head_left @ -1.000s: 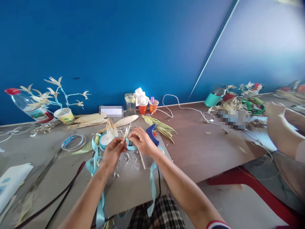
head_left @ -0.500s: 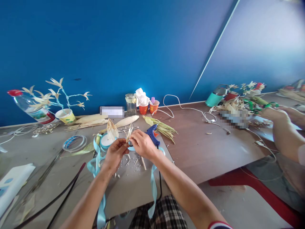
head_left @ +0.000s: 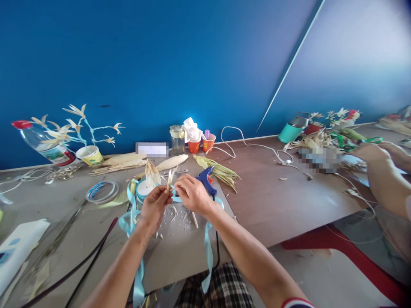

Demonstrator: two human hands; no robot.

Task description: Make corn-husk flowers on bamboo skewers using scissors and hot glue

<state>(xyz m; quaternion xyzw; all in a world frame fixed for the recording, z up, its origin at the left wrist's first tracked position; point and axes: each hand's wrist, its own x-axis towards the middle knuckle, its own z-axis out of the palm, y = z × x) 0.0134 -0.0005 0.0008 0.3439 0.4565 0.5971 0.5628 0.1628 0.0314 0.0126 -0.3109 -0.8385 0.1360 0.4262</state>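
Observation:
Over the middle of the table, my left hand (head_left: 156, 204) is closed, pinching the base of a small pale corn husk flower (head_left: 170, 179) whose petals point up. Close against it, my right hand (head_left: 194, 194) has its thumb and fingers pressed together; what they grip, if anything, is too small to make out. A light blue ribbon (head_left: 208, 252) passes behind both hands and hangs over the table edge on either side. Just past my right hand rests a blue glue gun (head_left: 207, 177). Behind my left hand are a ribbon roll (head_left: 141, 190) and a dry husk piece (head_left: 151, 173).
Corn husks (head_left: 171, 162), a glass jar (head_left: 177, 141) and orange paper cups (head_left: 209, 142) line the wall. At left, husk flowers stand in a yellow cup (head_left: 90, 156) beside a plastic bottle (head_left: 53, 147). At right, a co-worker's arms (head_left: 380, 167) reach over the brown table (head_left: 272, 192).
The husk flower and my left hand have shifted slightly left, and a small gap shows between my hands. My right hand keeps its pinched shape. The whole view has drifted a little.

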